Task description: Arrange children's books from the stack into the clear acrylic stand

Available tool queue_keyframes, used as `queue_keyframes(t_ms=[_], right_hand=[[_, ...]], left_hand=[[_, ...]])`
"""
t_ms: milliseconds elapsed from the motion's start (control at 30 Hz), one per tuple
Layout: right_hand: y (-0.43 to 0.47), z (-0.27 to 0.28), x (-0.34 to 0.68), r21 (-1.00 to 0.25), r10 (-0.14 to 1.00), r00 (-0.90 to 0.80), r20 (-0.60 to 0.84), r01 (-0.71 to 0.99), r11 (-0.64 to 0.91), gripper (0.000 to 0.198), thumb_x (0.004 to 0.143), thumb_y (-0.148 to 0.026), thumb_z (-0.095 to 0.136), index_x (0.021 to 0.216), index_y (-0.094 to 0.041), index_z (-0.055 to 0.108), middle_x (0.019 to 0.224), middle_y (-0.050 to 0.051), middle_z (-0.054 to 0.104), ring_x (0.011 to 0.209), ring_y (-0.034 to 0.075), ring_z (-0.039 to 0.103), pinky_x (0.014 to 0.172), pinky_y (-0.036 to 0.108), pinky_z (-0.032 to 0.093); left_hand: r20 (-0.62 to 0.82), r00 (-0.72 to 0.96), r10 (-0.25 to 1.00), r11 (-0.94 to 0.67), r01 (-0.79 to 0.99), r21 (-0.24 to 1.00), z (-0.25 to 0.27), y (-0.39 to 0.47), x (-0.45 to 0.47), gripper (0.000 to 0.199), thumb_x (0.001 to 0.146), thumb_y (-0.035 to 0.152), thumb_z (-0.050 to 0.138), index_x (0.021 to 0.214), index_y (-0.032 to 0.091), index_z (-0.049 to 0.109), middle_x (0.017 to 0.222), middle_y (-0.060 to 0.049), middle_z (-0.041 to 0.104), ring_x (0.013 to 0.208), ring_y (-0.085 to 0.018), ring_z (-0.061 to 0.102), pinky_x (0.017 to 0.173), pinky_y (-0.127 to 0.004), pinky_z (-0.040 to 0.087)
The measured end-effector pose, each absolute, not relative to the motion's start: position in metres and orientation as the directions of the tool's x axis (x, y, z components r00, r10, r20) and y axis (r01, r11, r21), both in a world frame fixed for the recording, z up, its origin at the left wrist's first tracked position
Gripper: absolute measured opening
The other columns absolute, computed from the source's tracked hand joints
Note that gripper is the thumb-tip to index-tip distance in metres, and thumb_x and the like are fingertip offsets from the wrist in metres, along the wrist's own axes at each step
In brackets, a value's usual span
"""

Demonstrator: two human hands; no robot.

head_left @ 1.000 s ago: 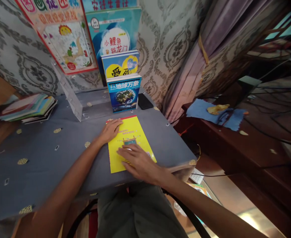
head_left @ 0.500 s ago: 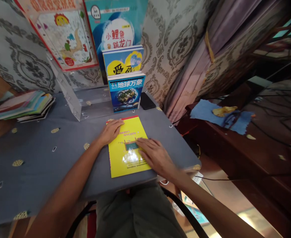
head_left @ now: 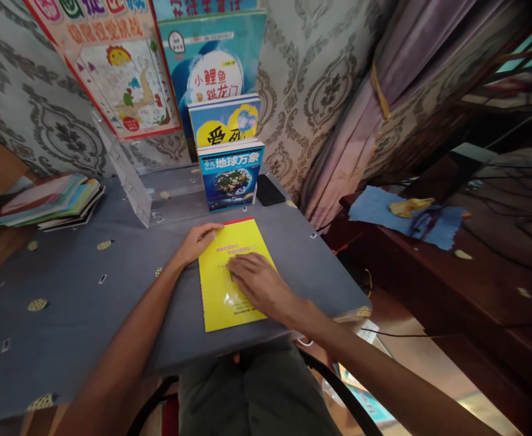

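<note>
A yellow book [head_left: 220,297] with a red strip along its far edge lies flat on the grey cloth-covered table. My left hand [head_left: 198,241] rests at the book's far left corner, its fingers stretched towards the red strip. Over the middle of the cover lies my right hand [head_left: 261,281], fingers extended and pointing left, partly covering the picture printed there. Neither hand grips anything visible.
Behind the book, a clear stand [head_left: 132,188] holds several upright books, with a blue earth-picture book [head_left: 233,178] in front. A black phone [head_left: 269,190] lies right of it. Stacked books [head_left: 61,200] are at left. A blue cloth [head_left: 372,209] lies on the dark furniture at right.
My right hand has slid left from the book's right side to its middle. My left hand has shifted slightly outward at the corner. The view has tilted up a little.
</note>
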State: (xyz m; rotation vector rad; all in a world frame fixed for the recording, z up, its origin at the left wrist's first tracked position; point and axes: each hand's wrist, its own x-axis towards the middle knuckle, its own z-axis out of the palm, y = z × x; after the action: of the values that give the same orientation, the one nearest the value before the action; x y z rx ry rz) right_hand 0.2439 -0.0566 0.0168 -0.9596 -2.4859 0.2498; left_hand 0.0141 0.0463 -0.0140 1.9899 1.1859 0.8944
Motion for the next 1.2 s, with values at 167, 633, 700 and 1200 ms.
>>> queue_keyframes(t_ms=[167,633,700,1200], right_hand=[[-0.051,0.018,0.196,-0.304,0.577,-0.797,0.18,0.513,0.803,0.04,0.104,-0.029,0.041,0.14,-0.016,0.053,0.147,0.013,0.056,0.139,0.024,0.049,0.118,0.05,0.034],[-0.043,-0.005,0.296,-0.218,0.812,-0.518,0.268,0.788,0.575,0.04,0.104,-0.028,0.036,0.136,-0.02,0.057,0.142,0.012,0.061,0.135,0.028,0.054,0.114,0.058,0.036],[-0.04,-0.001,0.291,-0.224,0.813,-0.515,0.273,0.787,0.574,0.037,0.103,-0.028,0.039,0.131,-0.019,0.061,0.136,0.013,0.065,0.131,0.03,0.056,0.113,0.06,0.036],[0.0,0.006,0.2,-0.269,0.659,-0.731,0.176,0.608,0.747,0.039,0.103,-0.025,0.042,0.14,-0.018,0.055,0.149,0.013,0.054,0.142,0.026,0.046,0.119,0.053,0.033]], left_hand=[[0.238,0.349,0.906,-0.378,0.418,0.826,-0.013,0.044,0.017,0.038,0.092,0.035,0.049,0.114,0.016,0.072,0.122,-0.009,0.073,0.111,-0.024,0.067,0.097,-0.035,0.051],[0.125,0.283,0.951,-0.198,0.247,0.948,-0.01,0.043,0.016,0.041,0.085,0.049,0.064,0.11,0.018,0.075,0.111,-0.008,0.076,0.098,-0.024,0.069,0.086,-0.033,0.052],[0.111,0.249,0.962,-0.145,0.122,0.982,-0.009,0.043,0.016,0.044,0.084,0.054,0.065,0.108,0.018,0.075,0.111,-0.008,0.076,0.1,-0.025,0.069,0.089,-0.033,0.052],[0.114,0.113,0.987,-0.075,-0.303,0.95,-0.009,0.048,0.017,0.046,0.081,0.059,0.072,0.099,0.017,0.075,0.109,-0.012,0.076,0.115,-0.028,0.068,0.109,-0.043,0.043]])
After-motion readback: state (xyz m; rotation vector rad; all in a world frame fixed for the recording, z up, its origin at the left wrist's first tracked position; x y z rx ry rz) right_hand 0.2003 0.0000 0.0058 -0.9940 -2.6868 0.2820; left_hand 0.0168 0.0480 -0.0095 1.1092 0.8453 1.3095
